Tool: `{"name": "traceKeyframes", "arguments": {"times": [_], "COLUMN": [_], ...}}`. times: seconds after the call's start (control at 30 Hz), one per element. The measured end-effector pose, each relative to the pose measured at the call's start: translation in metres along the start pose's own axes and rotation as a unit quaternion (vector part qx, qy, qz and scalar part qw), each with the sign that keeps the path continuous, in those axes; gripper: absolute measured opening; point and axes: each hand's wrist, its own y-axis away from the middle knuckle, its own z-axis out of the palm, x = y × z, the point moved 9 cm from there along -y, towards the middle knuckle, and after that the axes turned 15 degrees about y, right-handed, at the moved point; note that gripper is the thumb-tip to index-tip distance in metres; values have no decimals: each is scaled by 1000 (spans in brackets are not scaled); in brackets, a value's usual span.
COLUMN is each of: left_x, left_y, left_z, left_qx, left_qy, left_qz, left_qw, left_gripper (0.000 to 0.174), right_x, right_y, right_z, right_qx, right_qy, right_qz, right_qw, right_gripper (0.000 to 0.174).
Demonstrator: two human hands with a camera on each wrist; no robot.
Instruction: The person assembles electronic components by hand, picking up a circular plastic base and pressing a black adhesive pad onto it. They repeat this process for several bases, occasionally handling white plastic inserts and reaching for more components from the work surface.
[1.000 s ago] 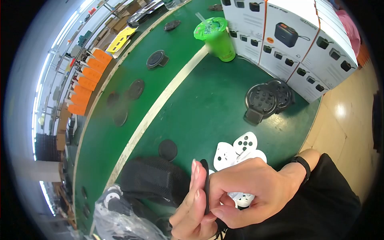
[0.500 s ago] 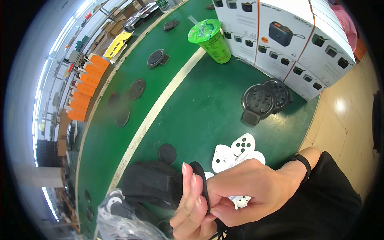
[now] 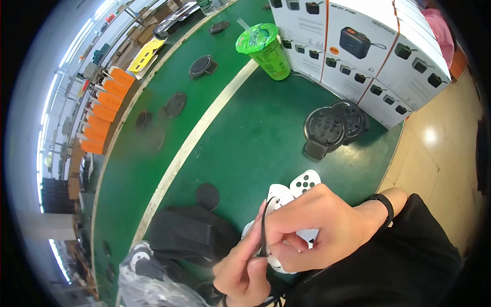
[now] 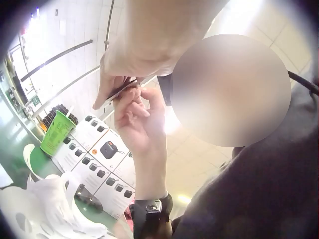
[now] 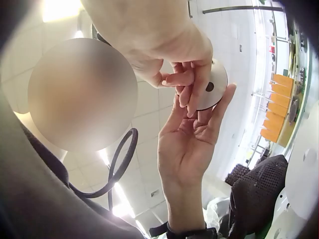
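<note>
Seen nearly edge-on in the head view, a thin black-rimmed disc [image 3: 263,230] stands between the two hands. My left hand [image 3: 243,276] holds it by the edge, with the thumb low and the fingers along the far side. In the right wrist view the disc's pale face [image 5: 218,82] shows a dark hole. Curled fingers of my right hand [image 3: 322,227] grip at this face, partly covering it. Beneath the hands lie white die-cut sheets [image 3: 305,181] with round holes. A flat black disc [image 3: 207,196] lies on the table to the left.
A black mesh-covered block [image 3: 186,230] and a clear plastic bag [image 3: 153,279] lie left of the hands. Black round parts [image 3: 325,128] rest ahead on the green table. Farther back stand a green cup [image 3: 267,53] and stacked printed boxes [image 3: 353,51].
The disc has turned more edge-on. My left fingers have shifted down along it, and the left thumb now shows. My right hand has moved slightly up, still at the disc.
</note>
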Motion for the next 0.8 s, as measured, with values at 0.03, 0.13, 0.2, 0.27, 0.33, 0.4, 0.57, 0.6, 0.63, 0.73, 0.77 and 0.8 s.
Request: {"name": "traceKeyframes", "arguments": {"times": [0.03,0.13,0.2,0.27,0.33,0.4,0.57,0.6,0.63,0.73,0.77,0.8], "left_x": [2,3,5,5,4,3,3,4,5,7,6,5], "left_y": [2,2,-2,0,3,7,6,4,3,1,3,4], "left_z": [-1,0,1,4,4,4,13,17,17,18,18,18], "left_qx": [-28,10,24,5,5,21,13,-1,-8,-16,-11,-6], "left_qy": [-45,-6,21,-5,-31,-56,-23,11,-14,-67,-69,-71], "left_qz": [4,-1,13,5,2,2,6,7,18,44,48,53], "left_qw": [999,1000,999,1000,1000,998,1000,1000,1000,997,996,996], "left_gripper": [44,41,37,38,39,40,41,42,42,41,41,41], "right_x": [-3,-9,-12,-12,-10,-12,-12,-11,-11,-6,-6,-7], "right_y": [1,2,2,1,0,1,1,1,1,2,2,2], "right_z": [0,6,6,5,2,3,3,2,2,0,1,2], "right_qx": [2,-32,-18,-4,9,-9,-21,-24,-26,-2,-14,-26], "right_qy": [15,43,69,83,82,87,71,60,48,36,31,25], "right_qz": [-5,-1,-21,-30,-28,-25,-13,-8,-4,-10,-8,-5], "right_qw": [1000,999,997,996,996,996,997,998,998,999,999,999], "right_gripper": [11,15,17,16,14,15,15,15,15,11,12,13]}}
